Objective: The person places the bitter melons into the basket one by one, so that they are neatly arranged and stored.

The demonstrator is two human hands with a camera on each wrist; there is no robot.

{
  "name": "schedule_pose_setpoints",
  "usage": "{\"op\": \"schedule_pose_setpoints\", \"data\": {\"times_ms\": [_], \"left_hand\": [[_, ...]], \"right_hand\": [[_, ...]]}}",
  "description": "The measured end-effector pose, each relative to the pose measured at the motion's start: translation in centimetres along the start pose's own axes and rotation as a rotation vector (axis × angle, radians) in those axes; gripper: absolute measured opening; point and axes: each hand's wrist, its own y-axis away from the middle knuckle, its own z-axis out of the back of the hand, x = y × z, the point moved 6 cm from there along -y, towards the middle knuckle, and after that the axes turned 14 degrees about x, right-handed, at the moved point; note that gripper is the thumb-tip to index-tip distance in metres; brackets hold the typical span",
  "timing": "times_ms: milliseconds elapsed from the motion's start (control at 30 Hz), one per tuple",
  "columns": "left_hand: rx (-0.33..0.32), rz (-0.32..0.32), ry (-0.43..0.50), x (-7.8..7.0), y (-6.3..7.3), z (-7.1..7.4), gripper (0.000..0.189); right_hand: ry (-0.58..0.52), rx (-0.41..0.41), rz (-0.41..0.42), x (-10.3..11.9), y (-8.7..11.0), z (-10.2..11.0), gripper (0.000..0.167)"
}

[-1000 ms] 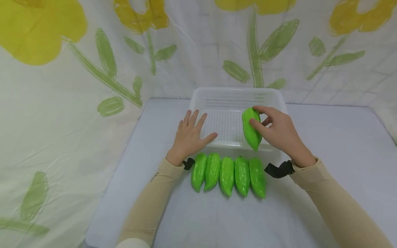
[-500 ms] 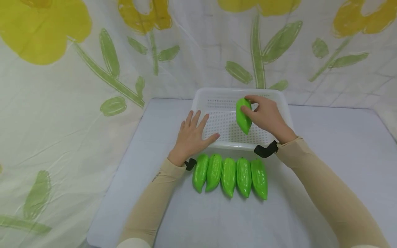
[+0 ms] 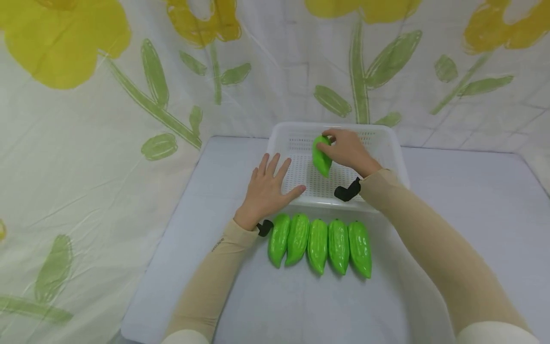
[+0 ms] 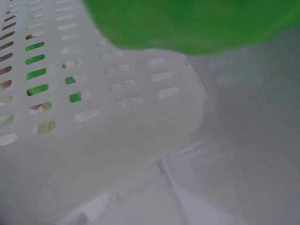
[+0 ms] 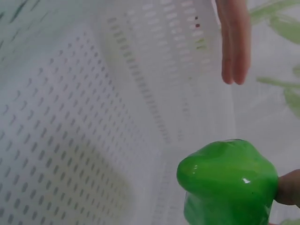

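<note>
Hanging at the far left and across the back was a pale cloth (image 3: 262, 100) printed with yellow flowers and green leaves. My beige left sleeve (image 3: 206, 291) slanted over the left part of the pale table (image 3: 455, 200), with a small black piece (image 3: 265, 228) at the wrist. Beyond the cuff, my left hand (image 3: 264, 193) lay palm down over the near left corner of the white basket (image 3: 315, 201), its fingers spread and grasping nothing; I could not tell whether it touched the rim. Just right of that wrist, in front of the basket, a row of five green peppers (image 3: 317, 246) lay side by side on the table, glossy, with their narrow tips toward me. Farther off, over the basket's slotted floor and near its middle, was the sixth pepper (image 3: 322, 162), tilted with its tip down; whether the tip touched the floor I could not tell. My right hand (image 3: 348, 150) pinched it near its upper end between thumb and fingers. Rightmost, my right sleeve (image 3: 442, 253), also beige, crossed the basket's near right corner and sloped down over the table.
</note>
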Motion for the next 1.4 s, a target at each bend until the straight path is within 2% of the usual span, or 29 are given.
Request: {"op": "schedule_pose_setpoints", "data": {"times_ms": [133,300,433,800,1400], "left_hand": [[0.003,-0.003,-0.003,-0.1,0.0,0.0,0.091],[-0.002,-0.005,-0.015,-0.1,0.1,0.1,0.09],[-0.01,-0.01,-0.02,0.0,-0.1,0.0,0.09],[-0.022,-0.017,-0.005,0.1,-0.1,-0.1,0.091],[-0.039,-0.03,-0.008,0.1,0.0,0.1,0.089]], "right_hand": [[0.019,0.012,0.003,0.1,-1.7,-1.0,0.059],[0.026,0.064,-0.018,1.0,-2.9,-2.5,0.057],[-0.005,0.127,-0.027,1.7,-3.6,-3.8,0.056],[-0.081,0.23,-0.044,2.4,-5.7,-6.6,0.061],[-0.104,0.257,-0.061,3.2,-7.3,-8.3,0.063]]}}
